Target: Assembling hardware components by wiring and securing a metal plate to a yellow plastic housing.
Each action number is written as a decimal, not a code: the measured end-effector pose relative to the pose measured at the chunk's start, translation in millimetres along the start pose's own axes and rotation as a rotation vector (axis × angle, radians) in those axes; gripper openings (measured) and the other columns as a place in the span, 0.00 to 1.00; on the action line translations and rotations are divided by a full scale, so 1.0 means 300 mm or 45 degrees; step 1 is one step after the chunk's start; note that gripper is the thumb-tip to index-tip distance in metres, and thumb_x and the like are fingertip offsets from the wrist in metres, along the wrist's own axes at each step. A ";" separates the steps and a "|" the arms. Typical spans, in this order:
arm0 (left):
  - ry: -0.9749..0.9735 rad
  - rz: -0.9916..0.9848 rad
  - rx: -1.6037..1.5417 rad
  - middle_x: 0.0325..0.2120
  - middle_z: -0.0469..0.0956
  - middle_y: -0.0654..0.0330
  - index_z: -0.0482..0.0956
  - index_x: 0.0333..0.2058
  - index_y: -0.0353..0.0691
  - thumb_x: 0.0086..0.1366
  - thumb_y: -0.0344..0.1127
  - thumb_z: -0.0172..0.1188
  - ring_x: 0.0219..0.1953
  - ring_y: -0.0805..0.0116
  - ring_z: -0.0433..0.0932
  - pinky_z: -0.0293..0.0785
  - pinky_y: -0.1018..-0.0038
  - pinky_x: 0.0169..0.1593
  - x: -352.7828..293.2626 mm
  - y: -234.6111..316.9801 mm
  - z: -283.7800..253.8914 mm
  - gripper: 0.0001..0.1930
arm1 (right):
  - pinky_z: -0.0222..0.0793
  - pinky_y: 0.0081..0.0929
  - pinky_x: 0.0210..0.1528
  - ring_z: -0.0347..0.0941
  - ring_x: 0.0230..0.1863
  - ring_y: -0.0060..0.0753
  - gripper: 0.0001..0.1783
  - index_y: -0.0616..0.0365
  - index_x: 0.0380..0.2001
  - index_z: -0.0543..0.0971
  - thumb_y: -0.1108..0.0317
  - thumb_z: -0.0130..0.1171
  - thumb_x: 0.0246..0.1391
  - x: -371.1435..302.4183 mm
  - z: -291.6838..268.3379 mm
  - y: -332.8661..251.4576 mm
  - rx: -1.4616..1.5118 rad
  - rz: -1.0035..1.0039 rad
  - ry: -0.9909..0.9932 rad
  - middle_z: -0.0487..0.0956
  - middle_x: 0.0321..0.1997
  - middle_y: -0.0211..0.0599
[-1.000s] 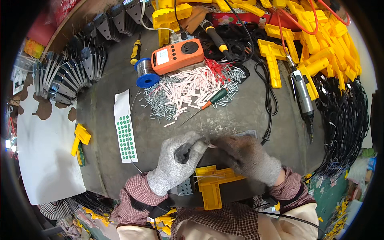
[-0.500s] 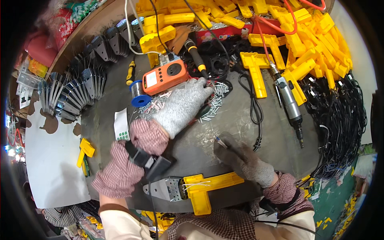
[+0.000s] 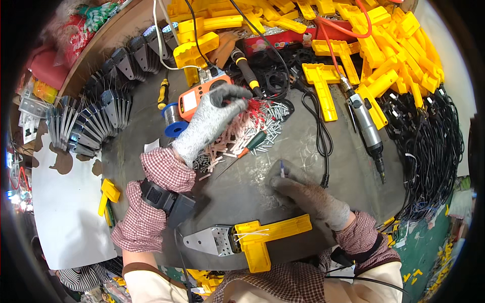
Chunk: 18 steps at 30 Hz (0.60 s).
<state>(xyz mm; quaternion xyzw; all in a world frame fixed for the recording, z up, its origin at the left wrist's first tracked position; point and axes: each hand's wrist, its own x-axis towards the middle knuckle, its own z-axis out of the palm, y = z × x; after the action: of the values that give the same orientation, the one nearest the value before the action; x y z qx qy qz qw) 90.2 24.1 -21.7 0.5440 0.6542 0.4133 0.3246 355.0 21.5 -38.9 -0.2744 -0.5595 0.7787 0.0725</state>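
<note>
My left hand [image 3: 214,113], in a grey knit glove, hovers at a pile of small parts, fingers curled and tips pinched together beside some red pieces [image 3: 257,108]. What the tips hold, if anything, I cannot make out. Below it lie pale thin tubes [image 3: 230,139], silver screws [image 3: 274,121] and a screwdriver [image 3: 252,144] with a green and red handle. My right hand [image 3: 308,199], gloved with darkened fingers, pinches a thin bluish piece [image 3: 282,169] upright over the table. Near me lies a yellow T-shaped plastic housing [image 3: 257,242] with a perforated metal plate [image 3: 209,241] and white wires.
An orange meter [image 3: 194,98] and a solder spool [image 3: 173,121] stand behind my left hand. A pneumatic screwdriver [image 3: 367,126] lies at right, by black cables [image 3: 429,151] and heaped yellow housings [image 3: 394,50]. Metal plates [image 3: 91,121] line the left; a black cord [image 3: 323,136] crosses the table.
My left hand has lifted and drawn back left from the pile, uncovering the tubes, red pieces and green-red screwdriver. My right hand stays nearly in place, the thin piece now tilted more upright.
</note>
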 end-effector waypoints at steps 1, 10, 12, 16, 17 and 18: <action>0.064 -0.012 -0.041 0.43 0.80 0.61 0.80 0.49 0.35 0.68 0.27 0.59 0.45 0.75 0.76 0.73 0.75 0.53 0.002 0.017 0.001 0.12 | 0.59 0.17 0.25 0.62 0.21 0.16 0.10 0.54 0.35 0.74 0.62 0.47 0.68 0.008 -0.006 0.016 0.053 0.091 0.030 0.71 0.23 0.26; -0.436 1.095 1.339 0.48 0.76 0.61 0.76 0.53 0.50 0.60 0.36 0.55 0.41 0.63 0.79 0.77 0.66 0.43 -0.352 0.027 0.089 0.21 | 0.53 0.19 0.23 0.57 0.21 0.15 0.13 0.58 0.41 0.75 0.59 0.50 0.68 0.025 -0.039 0.006 -0.154 -0.147 0.008 0.63 0.21 0.19; -0.433 1.187 1.351 0.48 0.77 0.61 0.78 0.53 0.51 0.58 0.35 0.56 0.36 0.64 0.79 0.76 0.66 0.38 -0.378 0.029 0.096 0.22 | 0.49 0.13 0.22 0.51 0.19 0.10 0.14 0.59 0.44 0.76 0.60 0.47 0.71 0.074 -0.099 0.022 -0.452 -0.201 -0.130 0.62 0.23 0.18; -0.335 1.305 1.352 0.45 0.77 0.64 0.79 0.53 0.48 0.56 0.35 0.57 0.34 0.70 0.77 0.76 0.70 0.34 -0.418 0.043 0.089 0.23 | 0.46 0.12 0.22 0.50 0.19 0.09 0.19 0.61 0.45 0.75 0.55 0.44 0.72 0.094 -0.102 0.014 0.151 -0.291 0.108 0.65 0.27 0.19; -0.288 1.321 1.317 0.44 0.77 0.64 0.79 0.52 0.46 0.55 0.35 0.58 0.34 0.71 0.76 0.75 0.72 0.33 -0.430 0.030 0.083 0.23 | 0.46 0.12 0.22 0.50 0.19 0.09 0.19 0.61 0.45 0.75 0.55 0.44 0.72 0.082 -0.093 0.003 0.145 -0.292 0.102 0.65 0.27 0.19; -0.246 1.322 1.327 0.43 0.78 0.63 0.80 0.51 0.46 0.55 0.35 0.58 0.33 0.71 0.76 0.74 0.74 0.32 -0.444 0.026 0.083 0.22 | 0.48 0.12 0.22 0.51 0.19 0.08 0.18 0.61 0.46 0.75 0.56 0.44 0.72 0.064 -0.077 -0.003 0.205 -0.228 0.124 0.66 0.28 0.20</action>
<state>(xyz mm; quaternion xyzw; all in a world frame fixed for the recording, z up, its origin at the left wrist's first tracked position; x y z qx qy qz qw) 141.7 -101.3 -29.1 0.9008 0.3926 0.0996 -0.1568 350.4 49.2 -49.9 -0.2542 -0.5131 0.7974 0.1905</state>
